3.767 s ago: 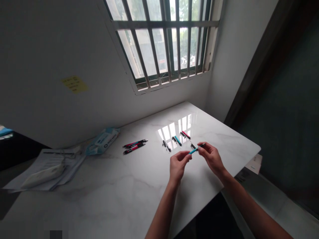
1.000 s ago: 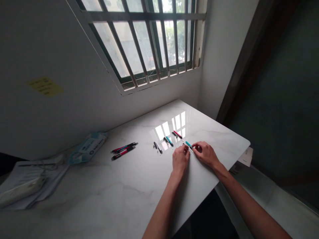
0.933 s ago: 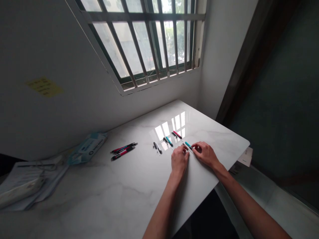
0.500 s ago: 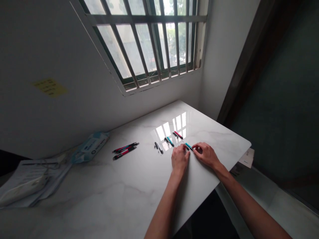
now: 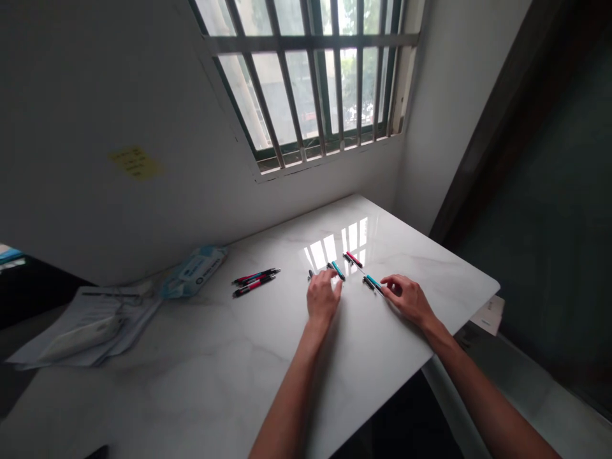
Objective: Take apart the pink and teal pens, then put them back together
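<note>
My left hand (image 5: 322, 297) is over the disassembled pen parts, with its thumb apart from its curved fingers and nothing visibly held. Its fingers partly hide a small black pen part (image 5: 310, 275) and lie near a teal pen barrel (image 5: 338, 271). My right hand (image 5: 406, 298) has its thumb and fingertips closed around the lower end of another teal pen barrel (image 5: 373, 280), which lies on the table. Beside that barrel is a black pen part (image 5: 368, 284). Farther back lie a red pen barrel (image 5: 354, 259) and a dark piece alongside it.
Several red, blue and black pens (image 5: 254, 280) lie together on the white marbled table (image 5: 215, 370). A wipes packet (image 5: 196, 271) and papers (image 5: 90, 306) with a white object on top are at the left. A barred window (image 5: 315, 95) is above.
My left hand has moved left, away from my right hand, uncovering the black part beside the teal barrel. My right hand stays at that barrel. The view has shifted left.
</note>
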Action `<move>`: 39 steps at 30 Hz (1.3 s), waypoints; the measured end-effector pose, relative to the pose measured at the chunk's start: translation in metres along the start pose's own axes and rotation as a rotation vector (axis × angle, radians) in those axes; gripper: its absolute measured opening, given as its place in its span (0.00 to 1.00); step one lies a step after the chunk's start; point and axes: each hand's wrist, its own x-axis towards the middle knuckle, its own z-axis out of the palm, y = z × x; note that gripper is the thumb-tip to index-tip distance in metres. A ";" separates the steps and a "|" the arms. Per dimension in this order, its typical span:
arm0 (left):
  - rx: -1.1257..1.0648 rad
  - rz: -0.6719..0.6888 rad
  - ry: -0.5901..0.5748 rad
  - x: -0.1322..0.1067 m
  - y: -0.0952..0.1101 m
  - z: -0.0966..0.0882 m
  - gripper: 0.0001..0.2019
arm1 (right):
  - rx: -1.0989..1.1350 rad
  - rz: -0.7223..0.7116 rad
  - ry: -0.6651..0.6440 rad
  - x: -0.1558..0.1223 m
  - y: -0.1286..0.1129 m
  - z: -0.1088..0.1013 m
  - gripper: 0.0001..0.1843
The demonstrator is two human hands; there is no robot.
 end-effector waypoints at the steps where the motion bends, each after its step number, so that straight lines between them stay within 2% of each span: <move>1: 0.061 -0.028 0.018 0.004 -0.018 -0.011 0.08 | 0.008 0.007 0.001 0.000 0.001 0.000 0.14; 5: 0.331 -0.159 0.081 0.014 -0.097 -0.054 0.16 | 0.065 0.042 0.053 -0.002 0.002 -0.001 0.17; 8: 0.468 -0.273 0.058 0.013 -0.140 -0.074 0.17 | 0.084 0.067 0.093 -0.003 0.004 -0.001 0.18; 11: 0.501 -0.264 0.052 0.011 -0.161 -0.083 0.15 | 0.094 0.079 0.109 -0.003 0.006 0.000 0.18; 17: 0.516 -0.232 0.052 0.007 -0.170 -0.089 0.13 | 0.114 0.109 0.140 -0.002 0.010 0.001 0.20; 23: 0.481 -0.261 0.086 -0.011 -0.161 -0.098 0.13 | 0.122 0.119 0.173 0.000 0.010 0.000 0.23; 28: 0.219 -0.219 0.236 -0.043 -0.125 -0.099 0.15 | 0.069 0.038 0.189 -0.004 -0.002 -0.003 0.22; 31: 0.069 -0.188 0.256 -0.066 -0.095 -0.091 0.16 | 0.051 -0.028 0.163 -0.011 -0.028 0.000 0.23; 33: -0.041 -0.124 0.231 -0.081 -0.074 -0.083 0.16 | 0.094 -0.015 0.140 -0.014 -0.053 0.009 0.26; 37: -0.209 0.041 0.015 -0.103 -0.041 -0.062 0.14 | 0.091 -0.039 -0.036 -0.015 -0.105 0.039 0.33; 39: -0.236 0.068 -0.020 -0.109 -0.033 -0.055 0.14 | 0.062 -0.059 -0.149 -0.012 -0.122 0.056 0.34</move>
